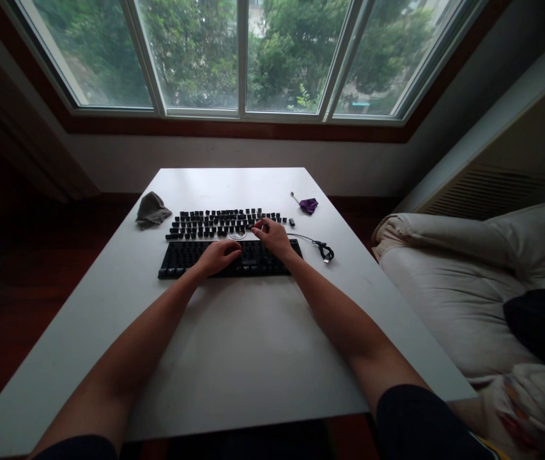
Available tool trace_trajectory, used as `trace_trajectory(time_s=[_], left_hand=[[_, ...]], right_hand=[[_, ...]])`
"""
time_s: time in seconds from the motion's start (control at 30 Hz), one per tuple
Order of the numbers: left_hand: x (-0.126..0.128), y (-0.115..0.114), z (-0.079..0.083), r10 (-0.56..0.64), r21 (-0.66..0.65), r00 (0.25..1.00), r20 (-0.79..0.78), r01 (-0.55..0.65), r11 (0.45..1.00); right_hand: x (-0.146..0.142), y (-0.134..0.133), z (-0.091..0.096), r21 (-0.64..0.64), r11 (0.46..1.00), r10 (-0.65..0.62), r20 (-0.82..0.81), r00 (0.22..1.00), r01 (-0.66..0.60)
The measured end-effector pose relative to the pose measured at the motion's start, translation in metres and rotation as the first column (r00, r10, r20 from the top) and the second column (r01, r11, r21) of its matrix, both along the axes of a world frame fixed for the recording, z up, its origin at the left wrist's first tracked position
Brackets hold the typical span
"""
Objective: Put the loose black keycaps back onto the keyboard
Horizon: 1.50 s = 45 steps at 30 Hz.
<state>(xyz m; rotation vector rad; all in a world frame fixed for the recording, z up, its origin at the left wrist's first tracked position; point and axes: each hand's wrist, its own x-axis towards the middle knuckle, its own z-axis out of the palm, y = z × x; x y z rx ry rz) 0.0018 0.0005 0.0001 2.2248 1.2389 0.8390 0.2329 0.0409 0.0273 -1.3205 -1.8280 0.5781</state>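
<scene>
A black keyboard point(188, 255) lies across the white table, with keycaps missing along its front edge. Behind it stand several rows of loose black keycaps point(195, 223). My left hand point(219, 257) rests on the middle of the keyboard, thumb apart from the loosely bent fingers, with nothing visible in it. Over the keyboard's back edge reaches my right hand point(272, 237), thumb and forefinger pinched on what looks like a small black keycap point(253, 227) at the near rows. A thin pale ring point(237, 235) lies beside those fingertips.
On the white table point(234, 345), a grey cloth point(152, 209) sits at the back left. At the back right lie a purple cloth point(308, 205) and a thin stick point(295, 196). The keyboard's bundled USB cable point(324, 250) is to the right. A pale sofa point(445, 306) stands beside the table.
</scene>
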Motion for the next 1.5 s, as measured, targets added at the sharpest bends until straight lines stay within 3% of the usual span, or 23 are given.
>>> trace_trajectory(time_s=[0.17,0.4,0.57,0.77,1.03,1.2,1.37,1.5], left_hand=[[-0.004,0.003,-0.001,0.01,-0.053,0.998,0.066,-0.007,0.999],[-0.011,0.006,0.0,0.011,-0.083,0.999,0.053,-0.007,0.996],[-0.012,0.006,0.0,-0.001,-0.085,0.998,0.063,0.007,0.996],[-0.014,0.007,-0.002,0.015,-0.063,0.999,0.046,-0.012,0.998],[-0.013,0.008,-0.005,0.005,-0.041,1.0,0.029,-0.004,0.999],[-0.013,0.008,-0.004,-0.002,-0.045,0.999,0.038,0.004,0.999],[-0.011,0.006,-0.002,-0.005,-0.031,0.999,0.035,0.006,0.999],[-0.009,0.006,-0.004,-0.016,0.003,1.0,0.015,0.016,1.0]], right_hand=[[-0.023,0.006,-0.007,0.004,0.997,0.073,0.196,0.978,-0.076],[-0.055,0.034,-0.008,-0.032,0.994,0.109,0.541,0.834,-0.108],[-0.064,0.043,-0.006,-0.063,0.993,0.117,0.635,0.764,-0.101],[-0.068,0.041,-0.006,-0.076,0.992,0.123,0.649,0.751,-0.097],[-0.07,0.043,-0.012,-0.067,0.992,0.126,0.601,0.789,-0.108],[-0.06,0.04,-0.012,-0.056,0.995,0.098,0.495,0.864,-0.081],[-0.044,0.022,-0.007,-0.017,0.997,0.071,0.286,0.956,-0.069],[-0.034,-0.007,-0.006,0.057,0.988,0.145,0.012,0.989,-0.146]])
